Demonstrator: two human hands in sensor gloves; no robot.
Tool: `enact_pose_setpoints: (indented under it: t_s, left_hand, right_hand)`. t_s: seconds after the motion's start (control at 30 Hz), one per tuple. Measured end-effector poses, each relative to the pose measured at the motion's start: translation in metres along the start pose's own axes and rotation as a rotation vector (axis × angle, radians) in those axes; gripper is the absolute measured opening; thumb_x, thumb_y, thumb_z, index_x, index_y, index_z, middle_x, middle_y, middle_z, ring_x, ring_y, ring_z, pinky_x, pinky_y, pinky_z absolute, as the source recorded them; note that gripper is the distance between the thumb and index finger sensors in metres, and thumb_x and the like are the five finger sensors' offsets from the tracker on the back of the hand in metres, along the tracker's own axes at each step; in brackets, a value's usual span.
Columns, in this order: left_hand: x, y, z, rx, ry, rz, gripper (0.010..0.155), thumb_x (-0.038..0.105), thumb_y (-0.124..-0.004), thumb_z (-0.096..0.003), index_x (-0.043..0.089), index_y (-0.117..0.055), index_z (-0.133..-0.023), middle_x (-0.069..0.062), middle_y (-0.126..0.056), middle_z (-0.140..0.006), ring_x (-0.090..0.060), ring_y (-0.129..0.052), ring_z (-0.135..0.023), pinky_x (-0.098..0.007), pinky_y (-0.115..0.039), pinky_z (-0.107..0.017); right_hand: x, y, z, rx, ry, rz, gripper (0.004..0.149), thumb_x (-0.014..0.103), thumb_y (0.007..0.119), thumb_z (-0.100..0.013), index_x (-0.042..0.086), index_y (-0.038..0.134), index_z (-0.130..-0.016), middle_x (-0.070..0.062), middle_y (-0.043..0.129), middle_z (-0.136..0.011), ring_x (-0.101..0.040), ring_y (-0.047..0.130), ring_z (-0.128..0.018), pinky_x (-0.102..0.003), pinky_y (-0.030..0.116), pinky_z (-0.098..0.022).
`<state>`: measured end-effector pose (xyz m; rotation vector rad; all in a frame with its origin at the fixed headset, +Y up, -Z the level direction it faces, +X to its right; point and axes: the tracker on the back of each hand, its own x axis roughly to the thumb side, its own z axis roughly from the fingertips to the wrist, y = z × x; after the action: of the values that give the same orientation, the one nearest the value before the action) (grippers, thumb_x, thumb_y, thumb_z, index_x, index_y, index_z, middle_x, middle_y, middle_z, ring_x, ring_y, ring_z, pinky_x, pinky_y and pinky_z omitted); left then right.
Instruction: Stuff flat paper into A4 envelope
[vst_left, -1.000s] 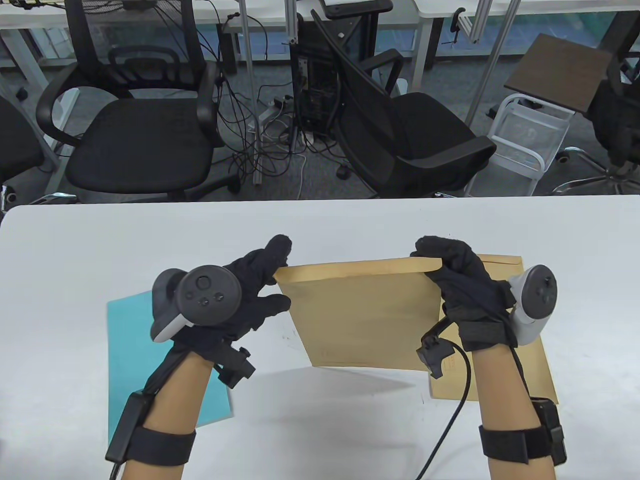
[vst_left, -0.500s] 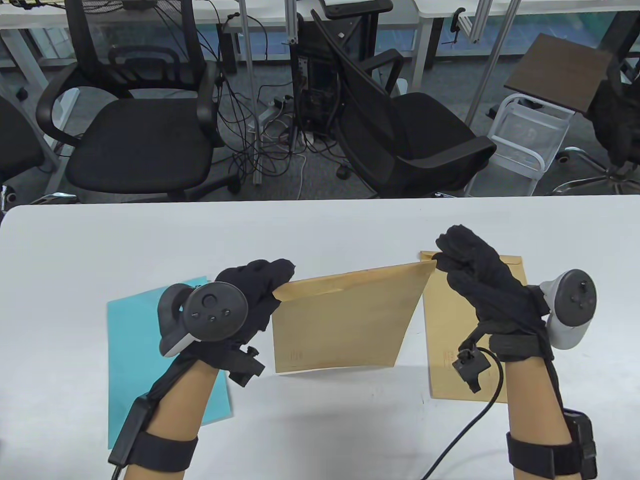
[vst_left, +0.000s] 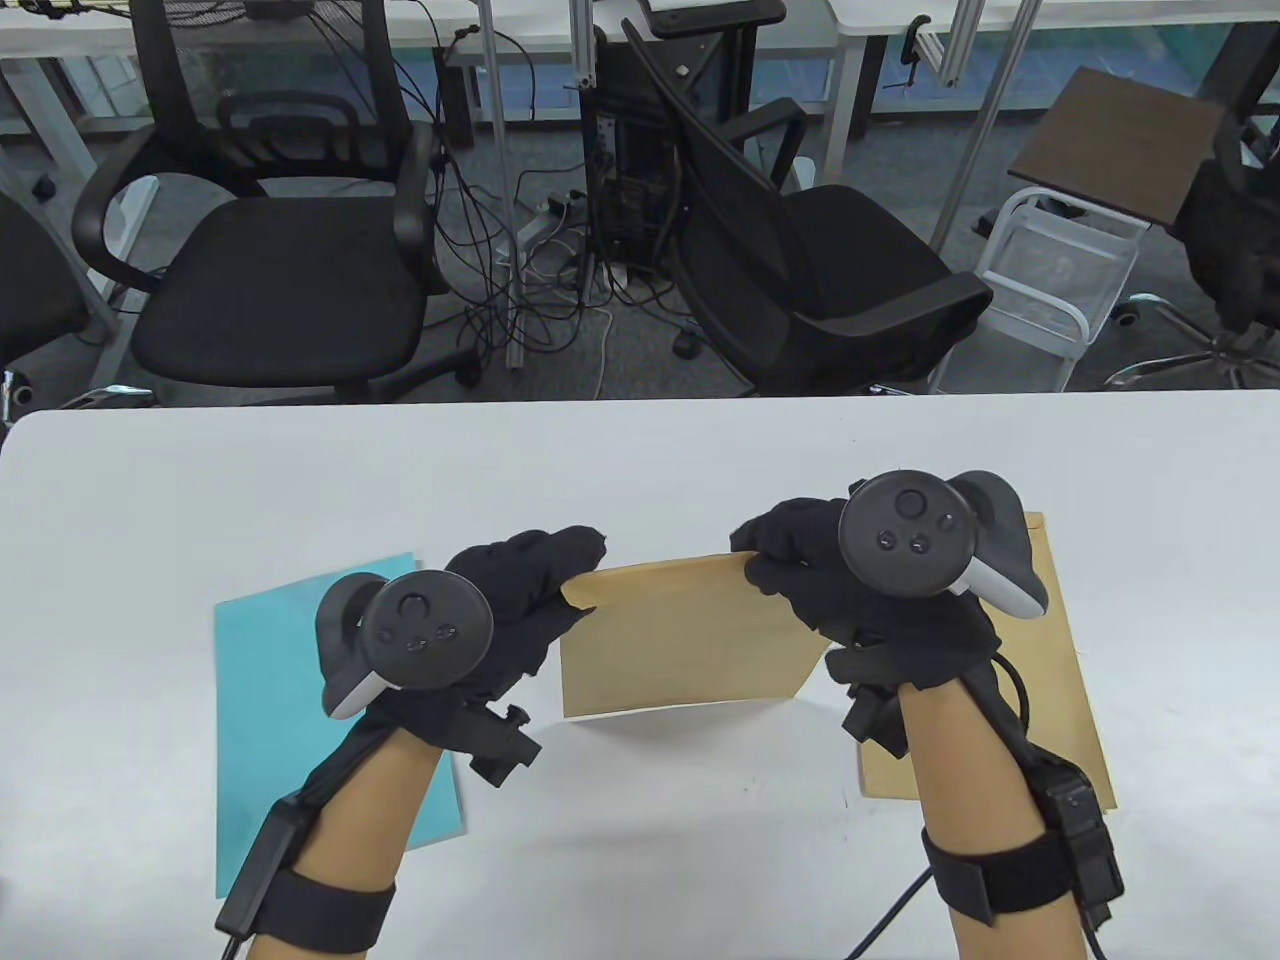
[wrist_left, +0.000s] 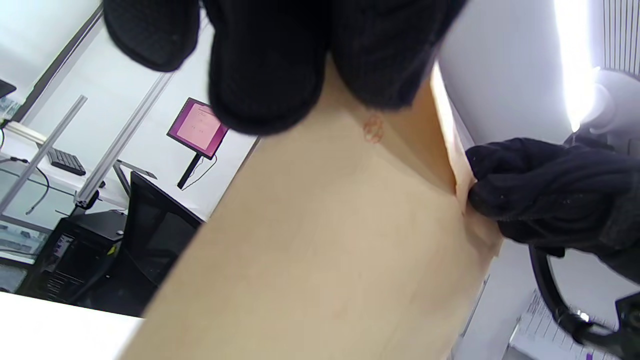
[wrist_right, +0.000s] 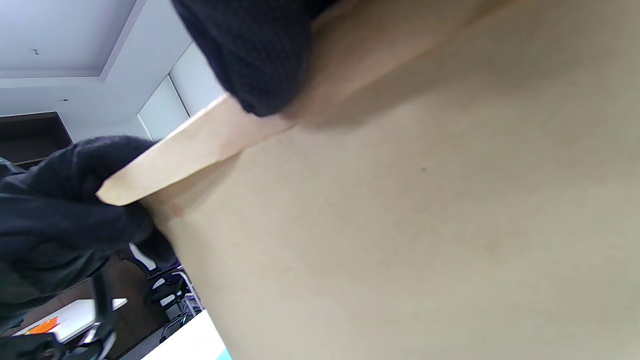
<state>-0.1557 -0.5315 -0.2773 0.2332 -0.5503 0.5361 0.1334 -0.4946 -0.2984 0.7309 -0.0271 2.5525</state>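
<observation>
The brown envelope (vst_left: 680, 635) is held raised above the white bench (vst_left: 640, 460), gripped along its top edge at both ends. Its left corner is pinched by the left hand (vst_left: 500, 610), fingers closed on the paper. Its right end is now gripped by the right hand (vst_left: 850, 580), which has turned palm-down since half a second ago and has moved leftward along the edge, fingers curled over it. The envelope hangs lower than before. A second envelope (vst_left: 1060, 680) lies flat to its right, the teal paper (vst_left: 260, 690) flat to its left.
</observation>
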Motion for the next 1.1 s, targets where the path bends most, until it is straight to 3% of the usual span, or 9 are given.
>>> enact_pose_setpoints:
  t_s: [0.1, 0.2, 0.27, 0.33, 0.37, 0.53, 0.77, 0.9, 1.1]
  left_hand:
    - [0.001, 0.008, -0.002, -0.093, 0.038, -0.027, 0.095, 0.052, -0.090, -0.0328, 0.027, -0.047, -0.113, -0.011, -0.058, -0.114, -0.034, -0.080, -0.091, -0.060, -0.064, -0.068]
    - [0.004, 0.008, -0.009, -0.084, 0.093, 0.019, 0.092, 0.062, -0.080, -0.0354, 0.032, -0.044, -0.115, -0.008, -0.059, -0.116, -0.040, -0.074, -0.098, -0.060, -0.060, -0.070]
    - [0.007, 0.002, -0.015, -0.101, 0.138, 0.037, 0.074, 0.056, -0.077, -0.0416, 0.027, -0.063, -0.108, -0.009, -0.078, -0.104, -0.040, -0.081, -0.092, -0.061, -0.062, -0.068]
    - [0.007, -0.005, -0.018, -0.086, 0.108, 0.002, 0.049, 0.045, -0.075, -0.0475, 0.024, -0.083, -0.091, -0.003, -0.097, -0.081, -0.032, -0.098, -0.070, -0.055, -0.074, -0.060]
    - [0.006, -0.008, -0.018, -0.081, 0.091, 0.006, 0.046, 0.042, -0.077, -0.0466, 0.023, -0.085, -0.088, -0.002, -0.099, -0.075, -0.030, -0.101, -0.063, -0.053, -0.077, -0.057]
    - [0.009, -0.014, -0.011, -0.001, 0.052, 0.011, 0.045, 0.038, -0.079, -0.0456, 0.021, -0.085, -0.087, -0.003, -0.099, -0.073, -0.030, -0.099, -0.062, -0.052, -0.076, -0.058]
    - [0.026, -0.018, -0.010, 0.066, 0.014, -0.021, 0.045, 0.038, -0.079, -0.0458, 0.018, -0.084, -0.086, -0.002, -0.099, -0.072, -0.028, -0.099, -0.061, -0.050, -0.077, -0.058]
    - [0.010, -0.009, 0.002, 0.090, 0.026, -0.018, 0.045, 0.039, -0.079, -0.0454, 0.020, -0.085, -0.086, -0.002, -0.099, -0.071, -0.028, -0.100, -0.059, -0.050, -0.078, -0.056]
    - [-0.008, 0.000, 0.012, 0.098, 0.055, 0.068, 0.045, 0.038, -0.080, -0.0451, 0.020, -0.085, -0.086, -0.003, -0.100, -0.071, -0.029, -0.100, -0.059, -0.051, -0.078, -0.056]
  right_hand:
    - [0.001, 0.002, 0.002, -0.039, -0.006, 0.026, 0.041, 0.019, 0.084, -0.051, 0.003, 0.087, -0.088, -0.028, 0.085, -0.090, -0.052, 0.087, -0.072, -0.080, 0.041, -0.062]
    - [0.003, 0.005, 0.002, -0.042, -0.008, 0.065, 0.040, 0.019, 0.084, -0.050, 0.005, 0.087, -0.087, -0.026, 0.085, -0.090, -0.051, 0.087, -0.072, -0.078, 0.044, -0.062]
    - [0.005, 0.006, 0.002, -0.058, -0.024, 0.055, 0.040, 0.019, 0.084, -0.050, 0.005, 0.087, -0.087, -0.026, 0.085, -0.090, -0.051, 0.088, -0.071, -0.078, 0.045, -0.061]
    - [0.007, 0.008, 0.003, -0.062, -0.028, 0.052, 0.040, 0.019, 0.084, -0.050, 0.005, 0.087, -0.087, -0.026, 0.085, -0.090, -0.051, 0.088, -0.071, -0.077, 0.046, -0.061]
    - [0.007, 0.008, 0.004, -0.060, -0.018, 0.069, 0.040, 0.019, 0.084, -0.050, 0.005, 0.087, -0.087, -0.027, 0.085, -0.090, -0.052, 0.088, -0.071, -0.078, 0.046, -0.061]
    - [0.023, 0.006, 0.005, -0.046, -0.033, 0.113, 0.064, 0.023, 0.083, -0.053, 0.001, 0.065, -0.111, -0.032, 0.073, -0.103, -0.056, 0.084, -0.076, -0.079, 0.041, -0.062]
    - [0.061, 0.036, -0.018, -0.018, -0.108, 0.154, 0.051, 0.025, 0.078, -0.056, -0.003, 0.076, -0.099, -0.031, 0.081, -0.094, -0.053, 0.087, -0.072, -0.078, 0.044, -0.062]
    - [0.045, 0.025, -0.013, -0.016, -0.047, 0.204, 0.046, 0.027, 0.077, -0.055, 0.003, 0.083, -0.094, -0.026, 0.088, -0.087, -0.050, 0.091, -0.068, -0.077, 0.045, -0.062]
    - [-0.010, -0.004, 0.015, -0.050, 0.104, 0.081, 0.045, 0.024, 0.079, -0.055, 0.002, 0.082, -0.094, -0.026, 0.088, -0.087, -0.052, 0.089, -0.070, -0.078, 0.044, -0.062]
